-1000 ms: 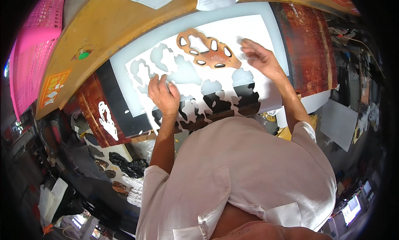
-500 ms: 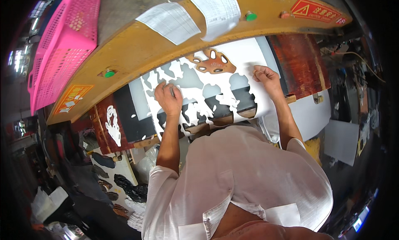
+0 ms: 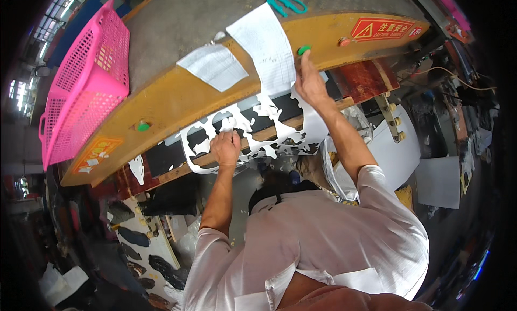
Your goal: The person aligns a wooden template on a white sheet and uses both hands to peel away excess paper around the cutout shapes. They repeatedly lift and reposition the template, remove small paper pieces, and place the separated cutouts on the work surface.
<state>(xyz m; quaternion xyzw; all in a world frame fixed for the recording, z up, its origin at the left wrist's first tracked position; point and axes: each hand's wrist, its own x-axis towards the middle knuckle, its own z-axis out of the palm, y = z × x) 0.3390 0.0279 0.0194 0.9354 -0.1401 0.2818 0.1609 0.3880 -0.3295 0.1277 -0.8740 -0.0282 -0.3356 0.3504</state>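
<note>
A white sheet [image 3: 312, 123] full of cut-out holes lies over the dark cutting bed [image 3: 161, 159], its near part hanging over the front edge. My left hand [image 3: 226, 148] is closed on the sheet's lacy left part, fingers curled and close together. Against a green button [image 3: 304, 50] on the yellow machine beam [image 3: 161, 100], a finger of my right hand [image 3: 311, 85] is stretched out; that hand holds nothing. Just left of it, a printed paper [image 3: 266, 52] hangs over the beam. The beam hides the far part of the sheet.
A pink perforated basket [image 3: 89, 85] and teal-handled scissors [image 3: 288, 4] rest on top of the machine. A second green button [image 3: 143, 126] is at the beam's left, a red one [image 3: 344, 42] at its right. White scraps [image 3: 137, 170] lie on the reddish board.
My right hand has left the sheet's right side and reached the green button. The brown hand-shaped piece seen on the sheet is now out of sight. My left hand stays on the sheet.
</note>
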